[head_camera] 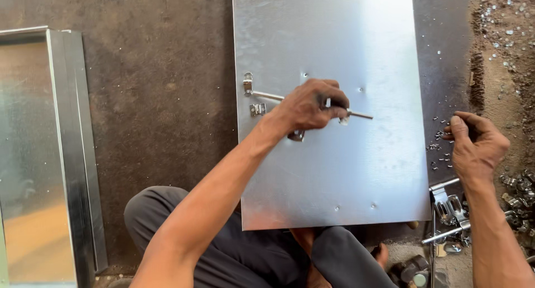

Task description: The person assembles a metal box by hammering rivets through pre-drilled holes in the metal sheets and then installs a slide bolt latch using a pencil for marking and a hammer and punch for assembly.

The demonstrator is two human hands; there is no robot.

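Note:
A shiny sheet-metal panel (334, 171) lies on the dark floor in front of my crossed legs. A thin metal latch rod (267, 95) runs across it from a small bracket (248, 83) near the panel's left edge. My left hand (309, 105) is closed around the rod and a small fitting in the middle of the panel. My right hand (476, 146) hovers to the right of the panel, fingers pinched together over a scatter of small rivets (437, 146) on the floor. Whether it holds one is hidden.
A metal box frame (72, 154) lies at the left. A riveting tool with long handles (448, 210) and a heap of metal fittings (518, 199) sit at the lower right. Loose bits are strewn over the dirt (501, 26) at the upper right.

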